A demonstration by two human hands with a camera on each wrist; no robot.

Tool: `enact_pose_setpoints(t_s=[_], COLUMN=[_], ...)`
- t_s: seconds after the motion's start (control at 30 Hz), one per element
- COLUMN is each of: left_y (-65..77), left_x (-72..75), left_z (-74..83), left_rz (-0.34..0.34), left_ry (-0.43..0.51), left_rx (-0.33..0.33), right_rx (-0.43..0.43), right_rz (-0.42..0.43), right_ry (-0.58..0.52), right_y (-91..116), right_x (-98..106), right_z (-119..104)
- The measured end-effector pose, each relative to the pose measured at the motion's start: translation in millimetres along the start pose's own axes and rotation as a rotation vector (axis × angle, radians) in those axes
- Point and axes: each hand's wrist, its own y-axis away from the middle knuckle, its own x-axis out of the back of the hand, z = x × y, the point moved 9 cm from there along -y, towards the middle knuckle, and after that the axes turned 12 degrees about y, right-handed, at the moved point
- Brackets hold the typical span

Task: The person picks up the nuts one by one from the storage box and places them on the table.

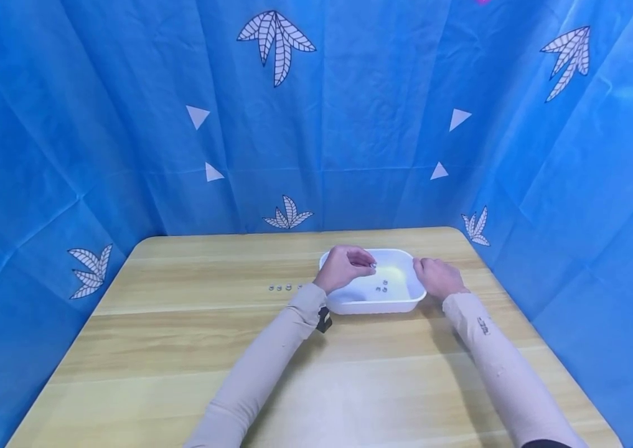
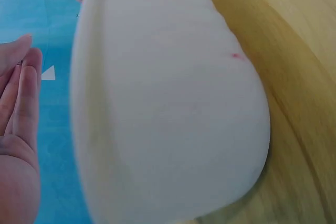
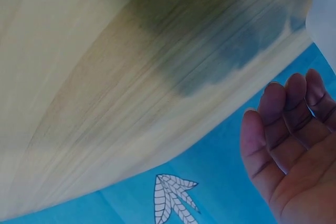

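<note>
A white tray (image 1: 372, 307) with rounded corners stands on the wooden table. Over its left part, my left hand (image 1: 344, 269) pinches a small silvery piece (image 1: 373, 266) between thumb and fingertips; most of that piece is hidden by the fingers. My right hand (image 1: 439, 277) grips the tray's right rim. Inside the tray lie several small silvery metal pieces (image 1: 384, 289), too small to tell their exact kind. More of the same pieces (image 1: 289, 287) lie in a row on the table, left of the tray, partly covered by the left sleeve.
The wooden table (image 1: 182, 348) has a rounded far edge. A blue curtain (image 1: 378, 124) with white leaf prints hangs behind it and along both sides. A small black object (image 1: 324, 321) sits at the left wrist, close to the tray's front left corner.
</note>
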Motion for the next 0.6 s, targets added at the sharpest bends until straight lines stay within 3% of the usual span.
enact_pose_setpoints(t_s=[0.33,0.6], left_y=[9.6,20.5], left_x=[20.9,49.9], left_z=[11.5,20.3], left_rz=[-0.001,0.040], left_ry=[0.038,0.013], left_rx=[-0.009,0.010], right_rx=[-0.008,-0.010], right_rz=[-0.016,-0.018], right_ry=[-0.004,-0.015], right_y=[-4,-1], right_x=[-1,-1], right_z=[1,2])
